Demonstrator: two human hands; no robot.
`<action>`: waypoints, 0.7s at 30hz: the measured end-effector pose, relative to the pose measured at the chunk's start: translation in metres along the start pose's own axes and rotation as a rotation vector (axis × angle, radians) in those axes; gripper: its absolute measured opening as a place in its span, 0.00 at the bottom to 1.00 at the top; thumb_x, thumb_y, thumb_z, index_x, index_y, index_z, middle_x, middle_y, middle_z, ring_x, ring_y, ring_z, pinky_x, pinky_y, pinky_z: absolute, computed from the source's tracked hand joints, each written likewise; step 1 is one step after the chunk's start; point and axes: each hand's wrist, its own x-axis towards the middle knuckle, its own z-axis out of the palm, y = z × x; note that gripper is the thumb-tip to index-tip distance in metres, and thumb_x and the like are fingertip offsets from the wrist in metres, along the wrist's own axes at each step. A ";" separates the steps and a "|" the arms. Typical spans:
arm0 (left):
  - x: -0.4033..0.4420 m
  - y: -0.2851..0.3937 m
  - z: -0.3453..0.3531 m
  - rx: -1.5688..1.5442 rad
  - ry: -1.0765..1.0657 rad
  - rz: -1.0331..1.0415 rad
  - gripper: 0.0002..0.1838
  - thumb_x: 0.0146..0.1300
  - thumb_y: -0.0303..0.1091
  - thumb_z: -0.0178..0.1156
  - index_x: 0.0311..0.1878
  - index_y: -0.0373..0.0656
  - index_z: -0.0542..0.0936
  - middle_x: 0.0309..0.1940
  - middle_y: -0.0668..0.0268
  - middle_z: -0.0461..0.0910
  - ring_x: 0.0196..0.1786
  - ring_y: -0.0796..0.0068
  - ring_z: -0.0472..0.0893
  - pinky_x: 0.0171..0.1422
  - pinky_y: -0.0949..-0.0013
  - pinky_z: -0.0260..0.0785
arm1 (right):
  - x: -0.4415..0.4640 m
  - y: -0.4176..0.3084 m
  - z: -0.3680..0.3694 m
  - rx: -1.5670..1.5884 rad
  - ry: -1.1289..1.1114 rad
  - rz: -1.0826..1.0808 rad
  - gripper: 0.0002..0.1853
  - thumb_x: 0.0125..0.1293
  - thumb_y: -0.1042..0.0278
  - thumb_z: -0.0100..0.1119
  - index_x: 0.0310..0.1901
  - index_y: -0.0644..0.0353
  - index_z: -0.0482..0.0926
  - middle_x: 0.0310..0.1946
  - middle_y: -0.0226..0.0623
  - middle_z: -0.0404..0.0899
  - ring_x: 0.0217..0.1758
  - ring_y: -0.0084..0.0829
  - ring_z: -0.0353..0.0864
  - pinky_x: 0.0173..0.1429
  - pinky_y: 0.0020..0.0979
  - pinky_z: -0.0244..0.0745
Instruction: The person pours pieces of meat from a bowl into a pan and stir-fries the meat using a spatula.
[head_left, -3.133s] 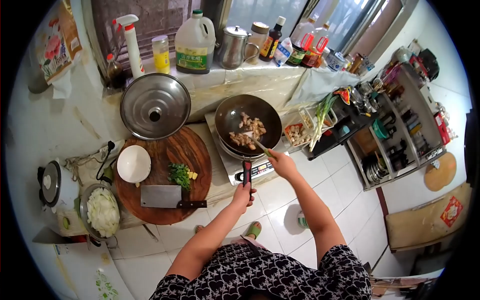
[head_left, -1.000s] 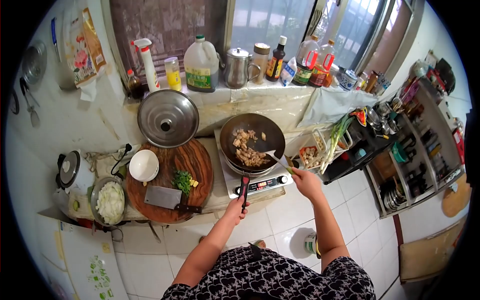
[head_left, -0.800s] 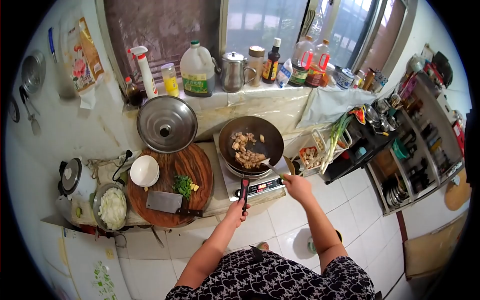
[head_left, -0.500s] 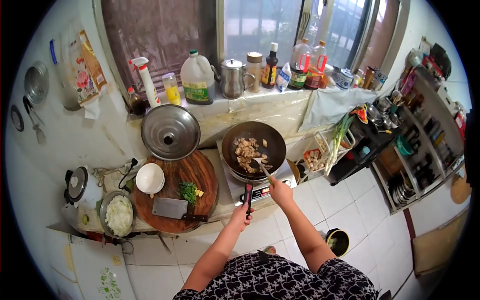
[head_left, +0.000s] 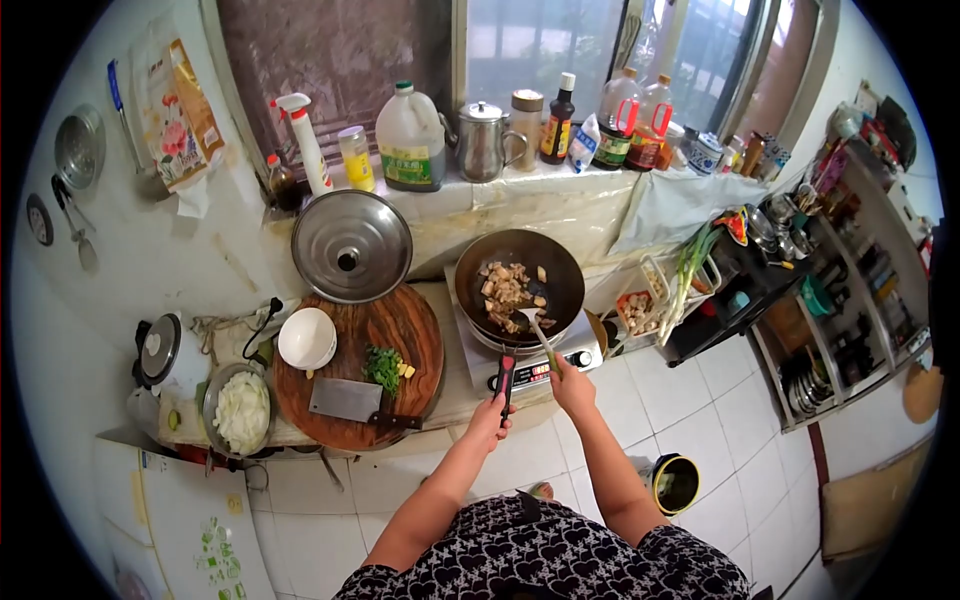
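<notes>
My left hand is wrapped round the black and red handle of a dark wok, which sits on a silver induction cooker. My right hand grips a spatula by its green handle. The spatula's metal blade touches browned meat pieces in the wok. To the left, a round wooden board bears a white bowl, a cleaver, chopped green herbs and small yellow pieces.
A large metal lid leans behind the board. A pan of sliced pale vegetable stands at the left. Bottles and a metal pot line the windowsill. Baskets with spring onions are right of the cooker; a bin stands on the floor.
The spatula in my right hand has moved from the wok's right side toward its lower middle, and the meat has been shifted about. My left hand keeps hold of the handle. The camera view has shifted slightly.
</notes>
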 end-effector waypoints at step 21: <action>-0.003 0.003 0.002 0.006 0.008 -0.014 0.13 0.67 0.44 0.44 0.44 0.45 0.65 0.33 0.67 0.70 0.19 0.81 0.63 0.15 0.81 0.49 | -0.003 -0.006 -0.001 0.027 0.033 0.027 0.22 0.57 0.56 0.54 0.54 0.46 0.71 0.26 0.44 0.79 0.30 0.46 0.78 0.35 0.42 0.72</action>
